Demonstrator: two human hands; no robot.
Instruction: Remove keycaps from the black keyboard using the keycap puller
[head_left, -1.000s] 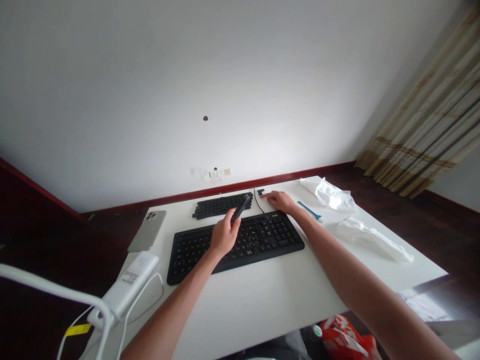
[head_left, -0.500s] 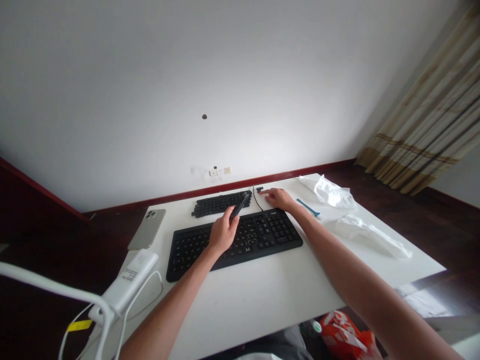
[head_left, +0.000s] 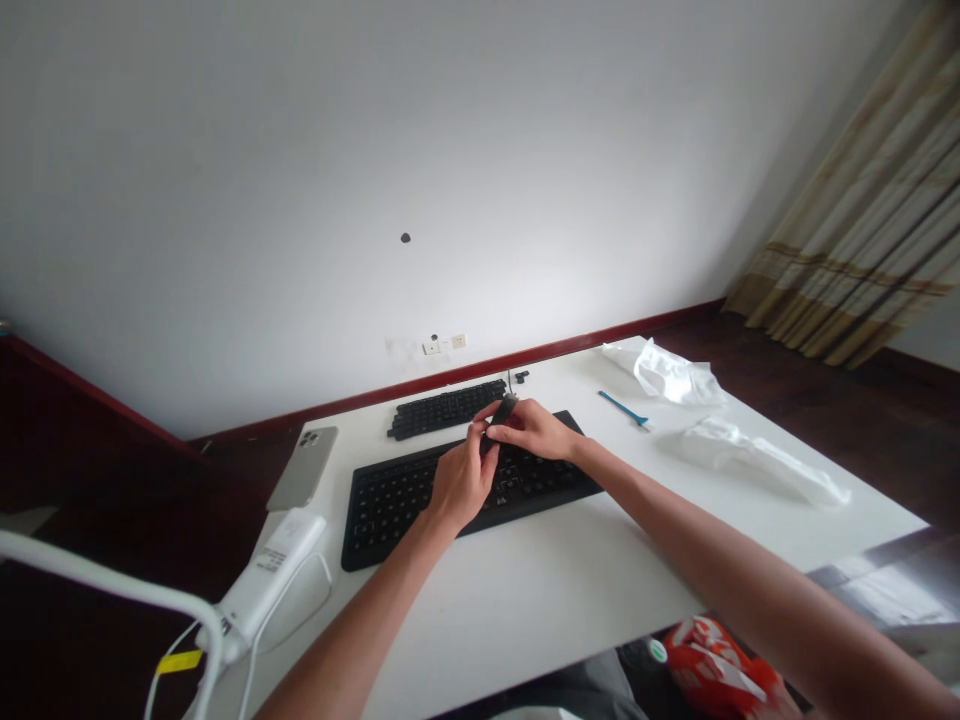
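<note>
Over the middle of the black keyboard [head_left: 397, 505], my two hands meet. My left hand [head_left: 459, 484] is closed round a slim black stick-like tool [head_left: 507, 407], whose upper end points up between the fingers. My right hand [head_left: 541, 430] is closed against the same tool from the right. Whether those fingers also pinch a small piece is hidden. Behind the keyboard lies a block of loose black keycaps [head_left: 442, 408] in rows. A few small black pieces [head_left: 522, 377] sit apart to its right, beside the keyboard's cable.
A blue-handled brush [head_left: 622, 408] and crumpled white wrappers [head_left: 671, 375] lie on the right of the white table [head_left: 517, 590]. On the left are a phone [head_left: 304, 470] and a white power strip [head_left: 262, 580] with cables. The wall stands close behind.
My right hand has come back from the small black pieces at the rear to join my left hand. The left hand, still holding the tool, has shifted slightly right and down.
</note>
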